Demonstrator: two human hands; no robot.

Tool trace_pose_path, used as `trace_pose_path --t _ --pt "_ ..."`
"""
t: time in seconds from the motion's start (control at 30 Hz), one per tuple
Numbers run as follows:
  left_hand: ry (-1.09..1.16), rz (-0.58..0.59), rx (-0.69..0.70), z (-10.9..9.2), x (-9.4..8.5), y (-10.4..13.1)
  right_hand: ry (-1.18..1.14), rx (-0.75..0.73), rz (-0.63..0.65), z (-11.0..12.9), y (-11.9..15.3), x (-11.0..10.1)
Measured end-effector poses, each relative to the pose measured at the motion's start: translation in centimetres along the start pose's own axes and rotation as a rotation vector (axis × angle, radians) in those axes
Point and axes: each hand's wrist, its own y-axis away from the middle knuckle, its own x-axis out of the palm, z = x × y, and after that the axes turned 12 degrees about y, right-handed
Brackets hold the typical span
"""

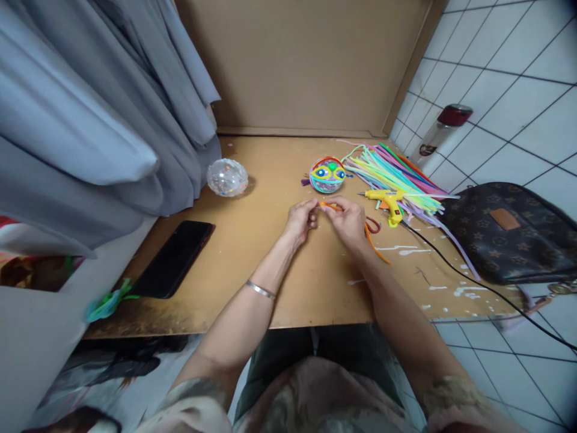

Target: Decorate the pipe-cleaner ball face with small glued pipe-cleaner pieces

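Pinching an orange strip (pixel 377 249)

The right hand (pixel 348 221) grasps the orange strip just in front of the decorated ball (pixel 328 175); the left hand (pixel 301 220) appears to grip its tip. Shaping seems in hand; the next move calls for a steady hold and controlled bend.

No word or number can be read here. The yellow glue gun (pixel 384 196) has a small dark mark on its side that looks like print, but it is too tiny and blurry to read. The clear bottle with the dark red lid (pixel 436 137) has a dark label (pixel 428 149) on it, and that is too blurry as well. The dark brown bag (pixel 518 252) has little star and flower shapes, and a tan patch (pixel 505 219) too small to make out.
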Motion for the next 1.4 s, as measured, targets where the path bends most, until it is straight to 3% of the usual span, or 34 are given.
trace_pose_path --t 0.2,0.43,0.6,0.7,0.8,0.9,1.03,1.17,1.4 --pt "-0.085 0.148 -0.068 -1.2 -0.8 -0.4 -0.232 0.048 0.042 0.1 -0.1 0.1" --pt "-0.208 0.271 0.002 -1.8 -1.7 -0.2 -0.336 -0.049 0.089 -0.6 -0.3 -0.1" --pt "-0.151 0.153 0.133 -1.5 -1.1 -0.1 -0.12 -0.105 0.105 -0.1 -0.1 -1.3" --pt "-0.106 0.068 0.152 -0.8 -0.4 0.1 0.152 -0.115 0.075 1.0 0.5 -1.6" --pt "-0.034 0.02 0.154 0.0 0.0 0.3 0.276 -0.164 0.072 2.1 1.1 -1.0" --pt "0.042 -0.047 0.144 0.8 0.3 0.5 0.291 -0.192 0.067 2.6 1.5 -0.1" --pt "0.111 -0.108 0.136 1.3 0.7 0.6 0.26 -0.114 0.039 2.8 1.7 0.3" --pt "0.148 -0.132 0.153 1.6 0.8 0.8 0.25 -0.018 0.048 3.1 1.6 -0.1" --pt "0.163 -0.125 0.149 2.2 0.7 1.0 0.322 -0.014 0.099 3.3 1.5 -0.5"
